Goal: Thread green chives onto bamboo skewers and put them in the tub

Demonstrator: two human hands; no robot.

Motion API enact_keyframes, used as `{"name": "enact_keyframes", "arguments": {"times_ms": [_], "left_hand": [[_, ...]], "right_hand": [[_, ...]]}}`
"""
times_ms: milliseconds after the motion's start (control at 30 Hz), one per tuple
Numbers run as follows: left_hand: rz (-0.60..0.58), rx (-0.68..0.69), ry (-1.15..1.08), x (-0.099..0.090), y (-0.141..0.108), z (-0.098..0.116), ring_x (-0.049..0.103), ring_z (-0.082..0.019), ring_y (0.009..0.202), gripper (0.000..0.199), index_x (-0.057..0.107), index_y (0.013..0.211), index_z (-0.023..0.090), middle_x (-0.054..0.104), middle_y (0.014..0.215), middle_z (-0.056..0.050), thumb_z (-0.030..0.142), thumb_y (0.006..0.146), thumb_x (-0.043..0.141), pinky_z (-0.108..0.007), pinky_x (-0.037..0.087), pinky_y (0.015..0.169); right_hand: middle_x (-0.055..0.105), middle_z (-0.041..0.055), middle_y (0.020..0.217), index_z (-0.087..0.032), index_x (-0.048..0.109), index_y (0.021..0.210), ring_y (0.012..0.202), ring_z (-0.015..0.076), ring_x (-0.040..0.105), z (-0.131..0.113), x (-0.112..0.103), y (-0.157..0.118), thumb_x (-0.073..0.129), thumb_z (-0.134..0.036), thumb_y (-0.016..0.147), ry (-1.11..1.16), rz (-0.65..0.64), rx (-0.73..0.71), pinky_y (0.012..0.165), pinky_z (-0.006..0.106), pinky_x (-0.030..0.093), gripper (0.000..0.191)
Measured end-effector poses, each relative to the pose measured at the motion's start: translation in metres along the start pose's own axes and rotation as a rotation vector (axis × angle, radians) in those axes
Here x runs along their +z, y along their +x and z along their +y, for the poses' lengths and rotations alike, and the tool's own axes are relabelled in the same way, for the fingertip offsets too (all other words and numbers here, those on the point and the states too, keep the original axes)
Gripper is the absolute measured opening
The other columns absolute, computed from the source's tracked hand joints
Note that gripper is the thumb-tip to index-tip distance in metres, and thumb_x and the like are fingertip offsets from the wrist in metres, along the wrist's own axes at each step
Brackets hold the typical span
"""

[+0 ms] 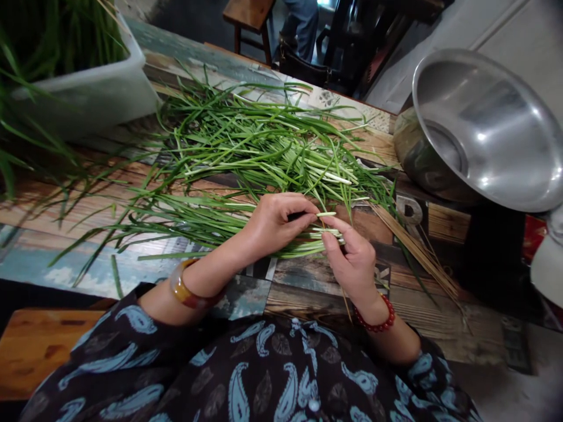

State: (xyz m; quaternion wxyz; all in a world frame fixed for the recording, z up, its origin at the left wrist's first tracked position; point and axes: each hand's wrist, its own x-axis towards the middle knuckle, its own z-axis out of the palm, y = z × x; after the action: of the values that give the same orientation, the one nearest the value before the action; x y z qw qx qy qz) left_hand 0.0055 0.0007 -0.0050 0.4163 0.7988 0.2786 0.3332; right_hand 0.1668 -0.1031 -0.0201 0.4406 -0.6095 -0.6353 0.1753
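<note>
My left hand [281, 221] is closed in a pinch over a bundle of garlic chives [197, 220], the pale end of a chive stalk [326, 214] poking out past its thumb and forefinger. Close beside it, my right hand [352, 255] has thumb and forefinger bent together at the bundle's white ends. A thin tan straw strand [346, 303] runs from these fingertips and hangs below the right palm. Exactly how the strand passes around the stalks is hidden by the fingers. Behind both hands spreads a larger loose heap of garlic chives [264, 135].
A bunch of dry straw strands [413, 252] lies right of my hands. Beyond it a large steel basin [488, 129] stands tilted. At the left, a white plastic tub [101, 97] holds more greens. A wooden stool [248, 14] and a person's jeans-clad leg [303, 26] show behind the patterned table [303, 293].
</note>
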Motion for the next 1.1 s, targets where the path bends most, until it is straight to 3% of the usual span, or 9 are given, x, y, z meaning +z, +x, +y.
{"name": "enact_keyframes", "arguments": {"times_ms": [300, 433, 533, 733, 967, 1100], "left_hand": [[-0.012, 0.057, 0.068, 0.001, -0.002, 0.0, 0.068, -0.012, 0.076, 0.016, 0.074, 0.087, 0.013, 0.075, 0.082, -0.005, 0.015, 0.091, 0.059, -0.02, 0.047, 0.067], [-0.027, 0.081, 0.096, 0.001, -0.002, -0.003, 0.068, -0.012, 0.075, 0.014, 0.073, 0.088, 0.013, 0.074, 0.083, -0.005, 0.012, 0.09, 0.059, -0.02, 0.047, 0.066], [-0.048, 0.085, 0.131, 0.001, -0.003, -0.005, 0.068, -0.012, 0.074, 0.015, 0.072, 0.088, 0.014, 0.074, 0.083, -0.005, 0.013, 0.09, 0.058, -0.021, 0.047, 0.066], [-0.069, 0.096, 0.194, 0.002, -0.003, -0.005, 0.067, -0.013, 0.069, 0.015, 0.072, 0.086, 0.015, 0.073, 0.08, -0.004, 0.016, 0.09, 0.058, -0.023, 0.046, 0.065], [-0.108, 0.129, 0.225, 0.003, -0.003, -0.005, 0.065, -0.013, 0.066, 0.017, 0.073, 0.082, 0.016, 0.072, 0.075, -0.004, 0.016, 0.09, 0.058, -0.023, 0.044, 0.065], [-0.202, 0.113, 0.142, 0.001, -0.002, -0.004, 0.066, -0.013, 0.072, 0.018, 0.074, 0.088, 0.016, 0.072, 0.079, -0.005, 0.018, 0.092, 0.057, -0.022, 0.047, 0.067]], "right_hand": [[0.075, 0.0045, 0.109, -0.023, 0.065, 0.116, 0.101, 0.0189, 0.071, 0.005, 0.002, -0.005, 0.058, -0.029, 0.094, 0.031, -0.004, 0.091, 0.091, 0.033, 0.058, 0.024], [0.069, 0.0088, 0.124, -0.023, 0.056, 0.131, 0.108, 0.0206, 0.068, 0.012, 0.007, -0.008, 0.06, -0.033, 0.093, 0.089, 0.018, 0.145, 0.095, 0.037, 0.057, 0.039], [0.064, 0.0098, 0.132, -0.025, 0.049, 0.14, 0.102, 0.0195, 0.068, 0.013, 0.009, -0.01, 0.058, -0.032, 0.094, 0.126, 0.005, 0.173, 0.092, 0.038, 0.057, 0.047], [0.062, 0.0091, 0.134, -0.026, 0.051, 0.136, 0.106, 0.0194, 0.066, 0.012, 0.01, -0.011, 0.057, -0.031, 0.095, 0.121, 0.011, 0.138, 0.095, 0.038, 0.055, 0.041], [0.066, 0.0068, 0.115, -0.024, 0.055, 0.121, 0.095, 0.0172, 0.067, 0.016, 0.012, -0.01, 0.058, -0.033, 0.095, 0.125, 0.026, 0.135, 0.09, 0.036, 0.055, 0.028], [0.065, 0.0033, 0.099, -0.023, 0.056, 0.11, 0.092, 0.0171, 0.065, 0.018, 0.011, -0.009, 0.059, -0.035, 0.093, 0.123, 0.034, 0.15, 0.086, 0.034, 0.055, 0.02]]}}
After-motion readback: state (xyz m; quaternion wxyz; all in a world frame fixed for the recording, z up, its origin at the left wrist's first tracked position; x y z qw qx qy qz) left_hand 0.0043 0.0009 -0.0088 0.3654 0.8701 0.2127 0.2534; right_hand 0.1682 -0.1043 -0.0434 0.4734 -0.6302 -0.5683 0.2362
